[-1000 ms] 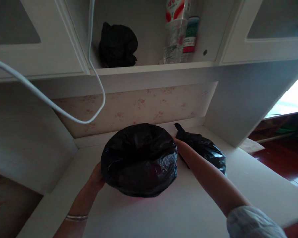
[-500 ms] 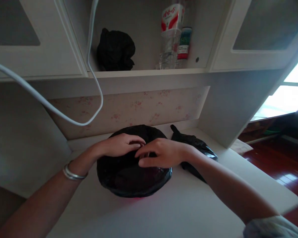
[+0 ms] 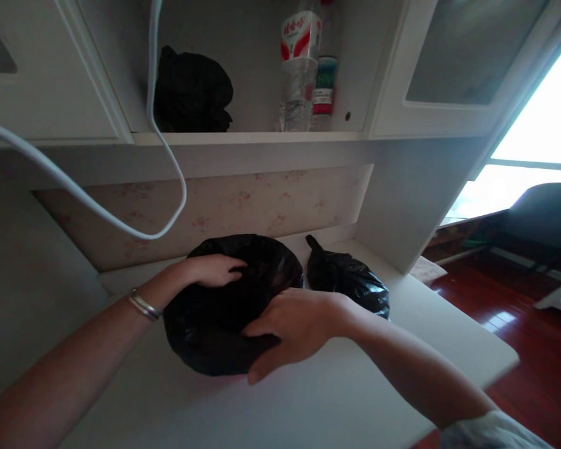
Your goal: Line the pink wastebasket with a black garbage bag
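Observation:
A round container lined with a black plastic bag [image 3: 201, 355] stands on the white desktop, its mouth facing up. A trace of pink shows under its front edge. Inside the mouth, at the back left, my left hand [image 3: 217, 270] has its fingers apart and rests against the liner. My right hand [image 3: 294, 327] straddles the front right rim, with the thumb outside and the fingers over the inner side; thumb and forefinger are spread apart. Some of its fingertips are hidden. Behind the right wrist lies a knotted black plastic bag [image 3: 346, 277].
A white cable [image 3: 98, 209] hangs in front at the left. On the shelf above sit a crumpled black bag [image 3: 191, 93], a clear plastic bottle [image 3: 299, 75] and a can-like container [image 3: 325, 84]. White side panels flank the desktop [image 3: 430, 337]. A dark chair [image 3: 546, 215] stands at right.
My hands have moved apart from over the middle of the container: the left to its back left, the right to its front right rim. The mouth now shows more openly. The view has shifted right.

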Demonstrator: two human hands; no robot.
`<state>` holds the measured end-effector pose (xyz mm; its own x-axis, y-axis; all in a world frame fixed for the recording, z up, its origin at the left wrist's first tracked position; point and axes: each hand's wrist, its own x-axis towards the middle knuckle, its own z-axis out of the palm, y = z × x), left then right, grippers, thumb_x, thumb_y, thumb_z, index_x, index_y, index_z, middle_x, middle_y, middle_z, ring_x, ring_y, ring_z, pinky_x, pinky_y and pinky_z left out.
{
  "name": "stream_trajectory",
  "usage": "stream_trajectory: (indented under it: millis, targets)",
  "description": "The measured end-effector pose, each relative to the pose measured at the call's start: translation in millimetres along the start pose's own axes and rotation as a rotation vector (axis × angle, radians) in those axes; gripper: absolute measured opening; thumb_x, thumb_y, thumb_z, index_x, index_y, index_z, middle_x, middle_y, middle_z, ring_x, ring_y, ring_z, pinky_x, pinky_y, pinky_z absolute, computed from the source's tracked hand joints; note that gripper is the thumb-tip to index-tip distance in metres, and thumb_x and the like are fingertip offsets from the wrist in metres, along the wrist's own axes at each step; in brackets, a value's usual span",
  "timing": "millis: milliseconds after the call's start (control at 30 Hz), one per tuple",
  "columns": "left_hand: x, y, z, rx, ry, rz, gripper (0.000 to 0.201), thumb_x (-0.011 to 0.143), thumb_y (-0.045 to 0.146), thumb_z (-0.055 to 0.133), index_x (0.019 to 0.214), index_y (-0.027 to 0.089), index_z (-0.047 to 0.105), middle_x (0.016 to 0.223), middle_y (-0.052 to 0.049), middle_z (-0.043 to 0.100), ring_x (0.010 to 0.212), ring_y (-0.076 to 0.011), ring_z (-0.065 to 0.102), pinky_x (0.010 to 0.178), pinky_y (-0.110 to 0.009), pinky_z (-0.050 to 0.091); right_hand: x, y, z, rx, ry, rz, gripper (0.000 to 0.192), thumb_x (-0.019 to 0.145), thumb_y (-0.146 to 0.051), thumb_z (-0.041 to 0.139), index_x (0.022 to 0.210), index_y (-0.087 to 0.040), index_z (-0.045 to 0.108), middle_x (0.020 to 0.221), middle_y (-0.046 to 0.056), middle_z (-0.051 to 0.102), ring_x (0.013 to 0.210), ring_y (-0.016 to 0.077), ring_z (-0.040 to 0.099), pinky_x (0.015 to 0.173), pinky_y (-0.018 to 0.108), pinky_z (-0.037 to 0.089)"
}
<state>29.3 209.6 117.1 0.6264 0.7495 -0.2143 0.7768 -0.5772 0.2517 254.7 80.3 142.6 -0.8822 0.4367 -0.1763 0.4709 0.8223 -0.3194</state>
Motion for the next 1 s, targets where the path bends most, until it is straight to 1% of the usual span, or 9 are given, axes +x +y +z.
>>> stream_trajectory:
  millis: [133, 200, 267, 333, 467, 600, 667, 733, 1000]
  targets:
    - [-47, 2, -10.3, -0.076, 0.235, -0.025, 0.05, 0.099, 0.051, 0.048, 0.137, 0.026, 0.07, 0.141, -0.006, 0.071, 0.131, -0.0284, 0.065, 0.115, -0.04, 0.045, -9, 18, -8, 0.145, 0.394, 0.031, 0.039, 0.106, -0.051, 0.053, 0.121, -0.023, 0.076, 0.11, 0.006, 0.081, 0.096, 0.0199, 0.075, 0.079, 0.027, 0.048]
    - [-79, 11, -5.3, -0.112, 0.362, -0.047, 0.053, 0.102, 0.057, 0.041, 0.132, 0.027, 0.073, 0.133, -0.005, 0.076, 0.124, -0.0271, 0.069, 0.11, -0.039, 0.05, -10, 33, -10, 0.139, 0.606, 0.095, 0.032, 0.107, -0.04, 0.054, 0.117, -0.021, 0.077, 0.112, 0.006, 0.081, 0.098, 0.0197, 0.075, 0.085, 0.028, 0.049]
    - [-110, 29, 7.1, -0.142, 0.475, -0.024, 0.049, 0.102, 0.06, 0.043, 0.123, 0.031, 0.077, 0.123, -0.004, 0.08, 0.112, -0.0256, 0.075, 0.1, -0.036, 0.056, -8, 44, -8, 0.118, 0.686, 0.099, 0.029, 0.105, -0.037, 0.057, 0.113, -0.02, 0.078, 0.111, 0.007, 0.08, 0.1, 0.0209, 0.075, 0.088, 0.03, 0.051]
    - [-133, 52, 24.4, -0.066, 0.535, 0.096, 0.04, 0.102, 0.056, 0.051, 0.126, 0.034, 0.075, 0.123, -0.001, 0.08, 0.111, -0.0242, 0.076, 0.097, -0.035, 0.058, -6, 50, -1, 0.142, 0.611, 0.005, 0.032, 0.104, -0.042, 0.058, 0.114, -0.018, 0.078, 0.112, 0.009, 0.08, 0.102, 0.0216, 0.075, 0.089, 0.031, 0.053]
    - [-144, 80, 60.3, 0.217, 0.608, 0.308, 0.059, 0.093, 0.062, 0.066, 0.14, 0.026, 0.065, 0.129, -0.008, 0.077, 0.111, -0.0291, 0.076, 0.094, -0.04, 0.06, -5, 47, 23, 0.075, 0.48, -0.144, 0.051, 0.099, -0.061, 0.06, 0.118, -0.017, 0.077, 0.107, 0.011, 0.081, 0.098, 0.0242, 0.075, 0.086, 0.033, 0.054]
    - [-133, 72, 82.8, 0.319, 0.56, 0.266, 0.026, 0.092, 0.039, 0.075, 0.108, 0.019, 0.071, 0.092, -0.004, 0.08, 0.079, -0.0273, 0.076, 0.072, -0.042, 0.057, -7, 50, 42, -0.133, 0.531, -0.094, 0.064, 0.097, -0.074, 0.052, 0.104, -0.016, 0.079, 0.083, 0.011, 0.078, 0.077, 0.0249, 0.072, 0.071, 0.035, 0.049]
    - [-130, 64, 87.0, 0.331, 0.535, 0.264, 0.015, 0.09, 0.03, 0.078, 0.088, 0.021, 0.066, 0.075, 0.0, 0.072, 0.066, -0.0258, 0.072, 0.063, -0.041, 0.052, -8, 56, 47, -0.187, 0.535, -0.09, 0.07, 0.095, -0.079, 0.046, 0.093, -0.017, 0.079, 0.074, 0.01, 0.075, 0.069, 0.0235, 0.069, 0.066, 0.035, 0.045]
    - [-129, 60, 87.4, 0.33, 0.53, 0.279, 0.021, 0.088, 0.026, 0.08, 0.08, 0.022, 0.061, 0.071, 0.002, 0.069, 0.064, -0.0252, 0.07, 0.061, -0.04, 0.048, -7, 61, 49, -0.217, 0.537, -0.098, 0.075, 0.094, -0.083, 0.041, 0.083, -0.018, 0.077, 0.067, 0.009, 0.072, 0.063, 0.0217, 0.066, 0.062, 0.034, 0.042]
    - [-132, 61, 87.7, 0.351, 0.592, 0.299, 0.026, 0.096, 0.038, 0.07, 0.08, 0.023, 0.056, 0.069, 0.001, 0.065, 0.063, -0.0243, 0.066, 0.061, -0.038, 0.041, -5, 68, 54, -0.236, 0.56, -0.097, 0.076, 0.093, -0.085, 0.04, 0.073, -0.019, 0.072, 0.06, 0.007, 0.067, 0.056, 0.0178, 0.059, 0.059, 0.032, 0.036]
